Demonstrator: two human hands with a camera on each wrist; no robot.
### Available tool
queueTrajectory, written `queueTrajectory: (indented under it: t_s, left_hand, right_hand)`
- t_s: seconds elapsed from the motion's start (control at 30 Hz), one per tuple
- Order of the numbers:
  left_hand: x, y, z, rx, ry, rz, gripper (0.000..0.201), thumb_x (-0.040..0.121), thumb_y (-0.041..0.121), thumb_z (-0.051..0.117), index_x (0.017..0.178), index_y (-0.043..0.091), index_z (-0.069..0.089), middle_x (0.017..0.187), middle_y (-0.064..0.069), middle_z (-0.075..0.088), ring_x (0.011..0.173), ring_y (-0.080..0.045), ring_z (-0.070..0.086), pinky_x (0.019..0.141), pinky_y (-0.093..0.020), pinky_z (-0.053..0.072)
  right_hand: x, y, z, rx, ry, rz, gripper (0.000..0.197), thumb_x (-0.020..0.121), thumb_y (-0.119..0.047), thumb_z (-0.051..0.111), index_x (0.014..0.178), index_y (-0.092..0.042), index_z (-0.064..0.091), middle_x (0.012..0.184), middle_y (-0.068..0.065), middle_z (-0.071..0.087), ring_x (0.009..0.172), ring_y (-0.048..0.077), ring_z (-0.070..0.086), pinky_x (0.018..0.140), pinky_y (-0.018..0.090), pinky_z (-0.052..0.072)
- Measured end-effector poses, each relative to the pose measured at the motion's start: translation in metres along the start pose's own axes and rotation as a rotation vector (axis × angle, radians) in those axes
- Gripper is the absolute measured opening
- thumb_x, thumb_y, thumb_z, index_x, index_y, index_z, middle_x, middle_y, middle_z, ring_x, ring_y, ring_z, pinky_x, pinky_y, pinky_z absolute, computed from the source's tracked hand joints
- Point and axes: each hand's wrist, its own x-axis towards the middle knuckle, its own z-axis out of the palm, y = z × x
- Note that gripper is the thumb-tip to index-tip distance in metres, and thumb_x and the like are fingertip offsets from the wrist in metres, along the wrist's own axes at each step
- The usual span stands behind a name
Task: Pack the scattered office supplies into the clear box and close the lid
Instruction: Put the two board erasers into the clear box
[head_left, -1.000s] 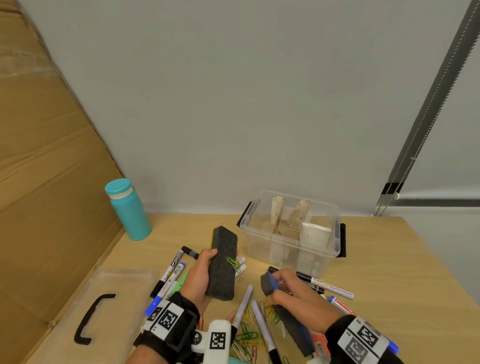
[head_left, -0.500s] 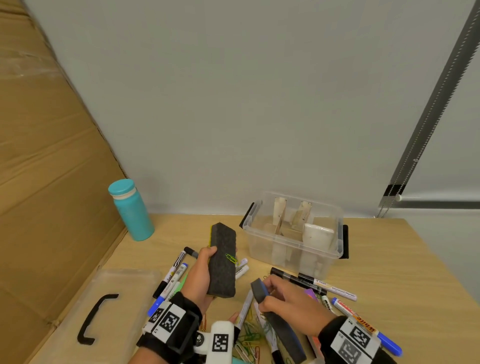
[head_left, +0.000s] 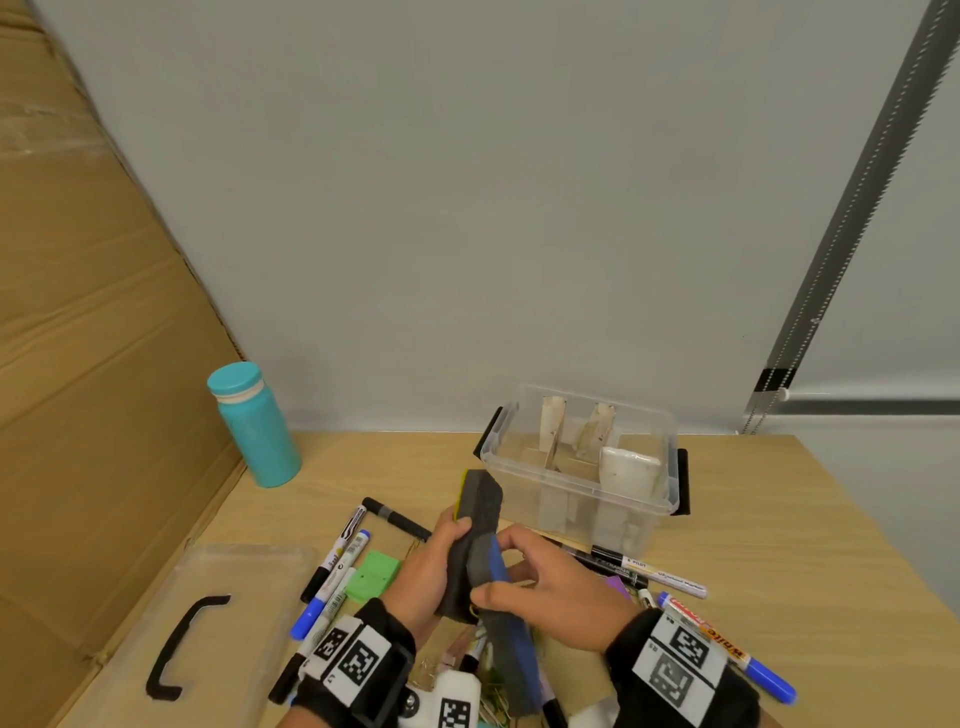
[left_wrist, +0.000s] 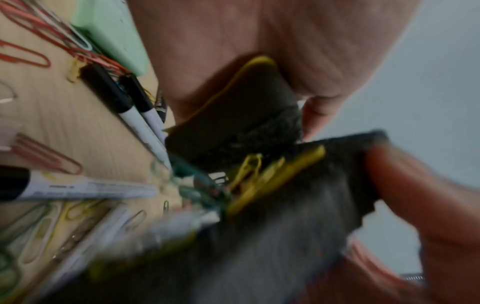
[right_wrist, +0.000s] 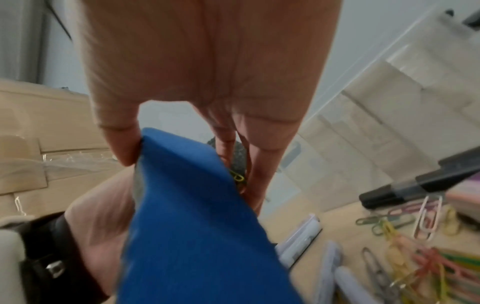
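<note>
My left hand (head_left: 441, 564) grips a dark felt eraser with a yellow back (head_left: 478, 519), held on edge above the table. My right hand (head_left: 540, 582) grips a second felt eraser with a blue back (head_left: 501, 623), pressed against the first one. In the left wrist view the yellow-backed eraser (left_wrist: 239, 115) meets the other eraser (left_wrist: 298, 205), with yellow paper clips (left_wrist: 259, 172) stuck to the felt. The right wrist view is filled by the blue-backed eraser (right_wrist: 197, 216). The clear box (head_left: 582, 467) stands open just behind the hands, with cardboard dividers inside.
The clear lid (head_left: 171, 634) with a black handle lies at the front left. Several markers (head_left: 337, 561), a green block (head_left: 371, 574) and coloured paper clips (right_wrist: 415, 246) litter the table around the hands. A teal bottle (head_left: 254, 426) stands back left beside a cardboard wall.
Both hands have lifted their erasers and brought them together; the left one turned on edge and the right one swung left against it.
</note>
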Motion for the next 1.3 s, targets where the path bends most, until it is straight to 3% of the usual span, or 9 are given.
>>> queueTrajectory:
  t_s: [0.17, 0.27, 0.37, 0.5, 0.67, 0.8, 0.9, 1.0, 1.3]
  left_hand:
    - [-0.005, 0.008, 0.004, 0.113, -0.060, 0.102, 0.029, 0.101, 0.023, 0.033, 0.118, 0.043, 0.046, 0.113, -0.009, 0.068, 0.104, -0.028, 0.064, 0.096, -0.042, 0.047]
    - [-0.004, 0.008, 0.001, 0.090, -0.022, 0.125, 0.031, 0.101, 0.023, 0.033, 0.126, 0.038, 0.043, 0.117, -0.013, 0.065, 0.110, -0.031, 0.061, 0.097, -0.043, 0.046]
    - [-0.001, 0.008, -0.003, -0.024, 0.012, 0.127, 0.032, 0.101, 0.021, 0.033, 0.131, 0.030, 0.039, 0.120, -0.018, 0.062, 0.104, -0.023, 0.064, 0.084, -0.032, 0.053]
    - [0.001, 0.004, -0.011, -0.106, 0.065, 0.121, 0.033, 0.101, 0.024, 0.034, 0.133, 0.028, 0.040, 0.119, -0.013, 0.062, 0.108, -0.028, 0.063, 0.084, -0.039, 0.051]
    - [-0.004, 0.001, -0.013, -0.093, 0.047, 0.094, 0.028, 0.099, 0.027, 0.042, 0.126, 0.021, 0.047, 0.114, -0.010, 0.064, 0.102, -0.024, 0.066, 0.096, -0.041, 0.048]
    - [-0.004, -0.006, -0.012, 0.009, 0.012, 0.112, 0.028, 0.093, 0.022, 0.053, 0.121, 0.020, 0.053, 0.115, -0.003, 0.067, 0.093, -0.012, 0.070, 0.093, -0.034, 0.050]
    - [-0.004, -0.010, -0.012, 0.057, 0.012, 0.127, 0.045, 0.084, 0.027, 0.063, 0.126, 0.020, 0.051, 0.114, -0.004, 0.068, 0.100, -0.018, 0.068, 0.092, -0.036, 0.051]
    - [-0.002, -0.011, -0.011, 0.090, 0.001, 0.135, 0.060, 0.071, 0.036, 0.067, 0.128, 0.025, 0.050, 0.113, -0.002, 0.069, 0.103, -0.019, 0.068, 0.085, -0.034, 0.051]
    - [-0.008, -0.003, 0.005, 0.019, -0.084, 0.094, 0.036, 0.090, 0.021, 0.057, 0.125, 0.024, 0.053, 0.116, -0.009, 0.069, 0.105, -0.024, 0.067, 0.090, -0.037, 0.054]
  right_hand:
    - [0.006, 0.009, 0.000, -0.024, 0.094, 0.012, 0.051, 0.063, -0.062, 0.069, 0.099, -0.029, 0.058, 0.106, 0.001, 0.067, 0.096, 0.019, 0.066, 0.093, 0.043, 0.051]
    - [0.000, 0.013, -0.006, -0.155, 0.076, 0.043, 0.047, 0.071, -0.057, 0.067, 0.104, -0.025, 0.057, 0.102, -0.003, 0.065, 0.089, 0.013, 0.062, 0.080, 0.028, 0.050]
    - [-0.006, 0.021, -0.010, -0.311, -0.005, 0.106, 0.048, 0.076, -0.055, 0.066, 0.104, -0.018, 0.055, 0.099, 0.001, 0.062, 0.082, 0.012, 0.058, 0.077, 0.028, 0.048]
    - [-0.012, 0.025, -0.021, -0.449, 0.046, 0.140, 0.052, 0.074, -0.060, 0.065, 0.106, -0.021, 0.055, 0.108, -0.001, 0.056, 0.094, 0.013, 0.057, 0.082, 0.028, 0.048]
    - [-0.017, 0.015, -0.038, -0.152, 0.109, 0.091, 0.055, 0.066, -0.062, 0.062, 0.109, -0.028, 0.057, 0.108, -0.003, 0.062, 0.098, 0.011, 0.062, 0.091, 0.034, 0.052]
    - [-0.015, 0.013, -0.043, 0.232, 0.193, 0.094, 0.020, 0.093, -0.030, 0.051, 0.108, -0.017, 0.057, 0.104, 0.009, 0.064, 0.095, 0.020, 0.064, 0.084, 0.033, 0.055]
    - [-0.011, 0.018, -0.041, 0.588, 0.275, 0.183, 0.022, 0.097, -0.018, 0.041, 0.108, -0.006, 0.056, 0.106, 0.021, 0.063, 0.100, 0.032, 0.061, 0.085, 0.039, 0.054]
    - [-0.007, 0.025, -0.037, 0.679, 0.312, 0.198, 0.031, 0.098, -0.019, 0.039, 0.123, -0.004, 0.052, 0.118, 0.024, 0.062, 0.108, 0.034, 0.061, 0.092, 0.045, 0.051]
    - [0.001, 0.015, -0.017, 0.859, 0.244, 0.081, 0.033, 0.101, -0.016, 0.035, 0.127, -0.007, 0.053, 0.123, 0.018, 0.063, 0.116, 0.030, 0.058, 0.099, 0.043, 0.046]
